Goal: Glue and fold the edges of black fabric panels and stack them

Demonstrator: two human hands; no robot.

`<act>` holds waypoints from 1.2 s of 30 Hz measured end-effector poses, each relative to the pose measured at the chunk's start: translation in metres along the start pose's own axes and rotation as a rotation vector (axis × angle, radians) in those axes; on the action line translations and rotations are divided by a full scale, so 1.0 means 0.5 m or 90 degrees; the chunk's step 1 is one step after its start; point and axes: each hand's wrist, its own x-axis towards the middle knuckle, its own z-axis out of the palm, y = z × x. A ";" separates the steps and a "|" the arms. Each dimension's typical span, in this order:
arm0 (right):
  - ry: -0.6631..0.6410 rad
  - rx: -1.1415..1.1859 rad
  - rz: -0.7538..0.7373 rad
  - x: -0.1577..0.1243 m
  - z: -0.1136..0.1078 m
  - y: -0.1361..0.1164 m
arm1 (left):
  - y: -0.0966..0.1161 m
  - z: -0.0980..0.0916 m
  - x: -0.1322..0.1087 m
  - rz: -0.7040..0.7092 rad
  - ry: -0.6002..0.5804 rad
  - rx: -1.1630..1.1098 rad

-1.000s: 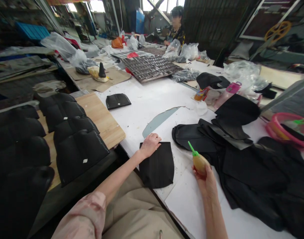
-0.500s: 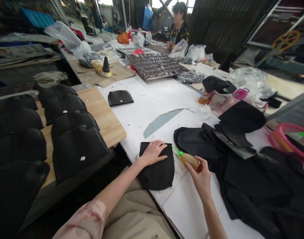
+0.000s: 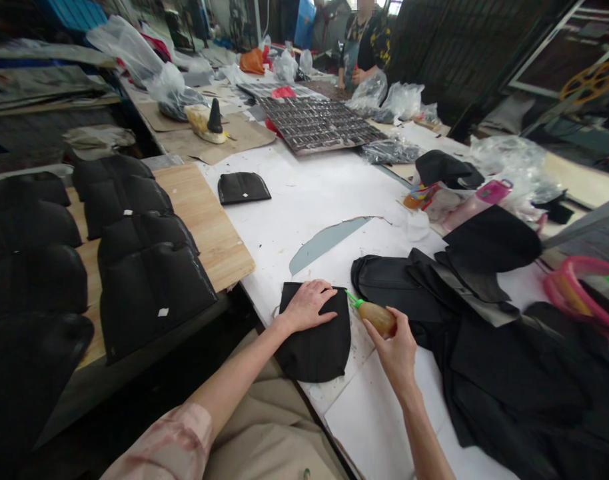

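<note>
Under my left hand (image 3: 310,307) lies a black fabric panel (image 3: 317,353), straight along its far edge and rounded at the near end. That hand rests flat on it, fingers spread. My right hand (image 3: 397,343) grips a squeeze bottle (image 3: 378,319) of amber liquid, with a green cap and a thin green nozzle. The bottle tilts to the left, and its nozzle tip is at the panel's far right corner. Whether liquid comes out is too small to tell. To the right lies a loose pile of black fabric pieces (image 3: 514,373).
Black panels overlap in rows on a wooden board (image 3: 219,233) at left. Another black panel (image 3: 243,188) lies farther up the white-covered table (image 3: 329,193). A pink basket (image 3: 567,287), a pink bottle (image 3: 477,203) and plastic bags stand right. A person (image 3: 362,50) stands at the far end.
The bottle has shifted slightly left and up in my right hand, its nozzle now at the panel's corner. My left hand stays on the panel. The view has tilted down a little.
</note>
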 end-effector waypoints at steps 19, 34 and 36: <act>-0.019 -0.058 -0.063 0.023 -0.017 -0.029 | 0.001 -0.002 0.000 0.000 0.006 0.000; -0.049 -0.064 -0.050 -0.007 -0.047 -0.031 | 0.001 -0.003 -0.001 -0.004 -0.003 -0.006; -0.047 -0.063 -0.052 -0.012 -0.051 -0.032 | 0.001 -0.002 -0.002 -0.004 -0.002 -0.006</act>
